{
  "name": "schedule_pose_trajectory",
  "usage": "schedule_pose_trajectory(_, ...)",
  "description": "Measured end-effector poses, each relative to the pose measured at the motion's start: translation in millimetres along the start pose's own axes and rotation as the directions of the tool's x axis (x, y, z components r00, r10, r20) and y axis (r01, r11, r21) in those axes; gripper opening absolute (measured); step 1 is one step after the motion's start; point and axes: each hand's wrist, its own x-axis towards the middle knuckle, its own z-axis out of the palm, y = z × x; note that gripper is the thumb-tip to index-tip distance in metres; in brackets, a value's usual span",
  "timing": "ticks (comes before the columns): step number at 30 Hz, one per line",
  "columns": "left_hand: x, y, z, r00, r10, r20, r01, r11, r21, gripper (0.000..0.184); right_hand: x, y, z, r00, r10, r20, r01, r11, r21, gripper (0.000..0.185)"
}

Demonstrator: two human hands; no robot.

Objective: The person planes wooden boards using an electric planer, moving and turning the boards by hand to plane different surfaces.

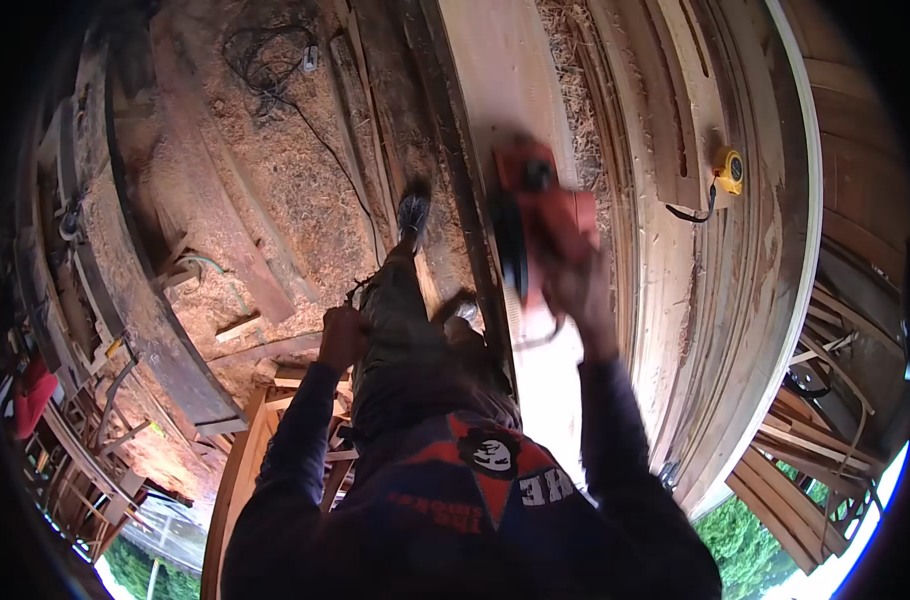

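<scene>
My right hand (572, 285) is wrapped round the grip of a red handheld electric planer (550, 195), blurred by motion. The planer rests on a long pale wooden board (510, 70), close to its left edge. From its back end, a piece of cord (540, 338) loops over the wood. Beside my thigh, my left hand (344, 335) is closed in a fist. A dark power cord (340, 165) runs from the ground toward that fist and shows just above it; the part inside the fingers is hidden.
A yellow tape measure (728, 170) lies on the stacked planks (745, 300) at right. Shavings (265, 150) cover the ground at left, where a cord coil (265, 70) and a long beam (160, 270) lie. My shoe (413, 214) stands beside the board. Scrap wood fills both lower sides.
</scene>
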Motion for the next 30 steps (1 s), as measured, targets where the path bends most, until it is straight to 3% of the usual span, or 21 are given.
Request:
schedule_pose_trajectory(1,-4.3,4.5,11.0,1.000,-0.002,-0.012,0.002,1.000,0.002,0.013,-63.2,-13.8,2.9,0.987,0.159,0.033,-0.162,0.979,0.127,0.015)
schedule_pose_trajectory(2,-8.7,6.1,27.1,0.997,0.056,0.055,-0.063,0.989,0.132,0.016,-126.2,-28.0,5.5,0.948,0.313,0.064,-0.319,0.916,0.244,0.016)
schedule_pose_trajectory(3,-14.3,7.1,44.1,0.986,0.099,0.132,-0.130,0.958,0.254,0.020,-181.7,-43.0,0.5,0.929,0.367,0.048,-0.362,0.874,0.325,0.015)
schedule_pose_trajectory(4,-17.3,11.6,62.4,0.973,0.142,0.180,-0.182,0.956,0.229,0.025,-228.2,-58.0,-5.2,0.888,0.446,0.112,-0.452,0.802,0.392,0.015)
schedule_pose_trajectory(5,-18.7,33.7,64.5,0.976,0.130,0.173,-0.169,0.958,0.231,0.025,-285.9,-65.1,-3.2,0.904,0.406,0.134,-0.427,0.859,0.281,0.011)
schedule_pose_trajectory(7,-11.0,88.0,53.9,0.902,0.143,0.408,-0.219,0.965,0.145,0.029,-341.9,-81.8,-10.4,0.959,0.264,0.103,-0.278,0.947,0.162,0.012)
schedule_pose_trajectory(8,-11.4,96.2,61.6,0.915,0.136,0.381,-0.204,0.968,0.146,0.029,-352.2,-81.6,-12.6,0.967,0.233,0.103,-0.247,0.957,0.150,0.013)
schedule_pose_trajectory(10,-23.6,109.4,81.1,0.926,0.318,0.202,-0.344,0.932,0.112,0.017,-340.1,-67.1,-12.3,0.978,0.181,0.099,-0.194,0.971,0.142,0.015)
schedule_pose_trajectory(11,-25.8,102.2,93.6,0.937,0.298,0.179,-0.319,0.942,0.102,0.017,-319.2,-56.4,-12.8,0.983,0.155,0.095,-0.167,0.977,0.136,0.016)
schedule_pose_trajectory(13,-32.1,83.1,119.2,0.991,0.060,0.121,-0.068,0.995,0.067,0.015,-267.2,-33.3,-13.3,0.991,0.101,0.091,-0.111,0.987,0.114,0.018)
schedule_pose_trajectory(14,-31.8,82.6,118.8,0.993,0.036,0.110,-0.041,0.998,0.044,0.015,-236.0,-22.2,-12.7,0.994,0.069,0.086,-0.078,0.992,0.096,0.020)
schedule_pose_trajectory(16,-21.8,78.2,103.1,0.982,0.025,0.187,-0.082,0.949,0.306,0.014,-159.6,1.2,-10.8,0.998,-0.010,0.054,0.008,0.999,0.040,0.023)
schedule_pose_trajectory(17,-14.8,77.1,92.9,0.982,0.004,0.191,-0.057,0.961,0.272,0.014,-114.3,15.6,-8.8,0.998,-0.067,0.021,0.067,0.998,0.010,0.030)
schedule_pose_trajectory(18,-9.1,78.3,82.0,0.960,-0.071,0.271,0.002,0.968,0.250,0.014,-67.5,22.6,-9.4,0.998,-0.058,0.021,0.058,0.998,0.025,0.031)
schedule_pose_trajectory(20,-13.5,80.5,74.7,0.916,-0.148,0.373,0.080,0.979,0.190,0.014,33.2,26.9,-12.1,0.986,0.138,0.091,-0.156,0.957,0.244,0.034)
schedule_pose_trajectory(22,-11.4,72.8,67.1,0.991,-0.131,0.025,0.133,0.982,-0.135,0.017,131.4,32.3,-14.6,0.911,0.353,0.215,-0.413,0.764,0.495,0.038)
schedule_pose_trajectory(23,-5.5,72.6,60.9,0.990,-0.137,0.032,0.140,0.978,-0.153,0.017,180.9,39.7,-15.3,0.875,0.397,0.277,-0.482,0.663,0.573,0.040)
schedule_pose_trajectory(25,12.7,78.3,44.0,0.958,-0.232,-0.168,0.149,0.903,-0.403,0.022,272.4,82.3,-9.1,0.869,0.332,0.368,-0.495,0.557,0.667,0.039)
schedule_pose_trajectory(26,27.2,82.5,31.2,0.960,-0.228,-0.164,0.144,0.902,-0.408,0.022,321.9,119.1,0.1,0.882,0.269,0.387,-0.471,0.539,0.699,0.036)
schedule_pose_trajectory(28,55.2,91.9,2.4,0.888,-0.254,-0.384,0.006,0.841,-0.541,0.027,365.1,129.5,12.8,0.883,0.260,0.391,-0.463,0.614,0.639,0.033)
schedule_pose_trajectory(30,69.6,93.3,-22.3,0.893,-0.224,-0.391,-0.018,0.850,-0.527,0.026,373.5,128.8,23.1,0.899,0.242,0.366,-0.424,0.692,0.585,0.031)
